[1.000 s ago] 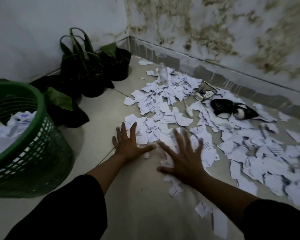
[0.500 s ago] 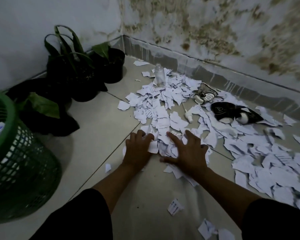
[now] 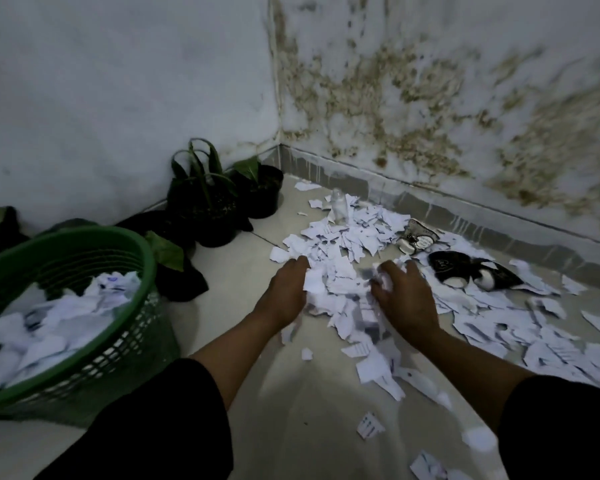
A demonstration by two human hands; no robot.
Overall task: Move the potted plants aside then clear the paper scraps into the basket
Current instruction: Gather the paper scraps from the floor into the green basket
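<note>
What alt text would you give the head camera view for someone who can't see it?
A person's left hand and right hand scoop a bunch of paper scraps together on a tiled floor littered with more scraps. A green basket holding paper sits to the left, with potted plants against the stained wall behind it.

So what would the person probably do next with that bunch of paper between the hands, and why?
Probably lift the bunch and carry it left into the green basket. The left hand and right hand are cupped on either side of a gathered heap of paper scraps, and the basket already holds scraps, while many more still cover the floor.
</note>
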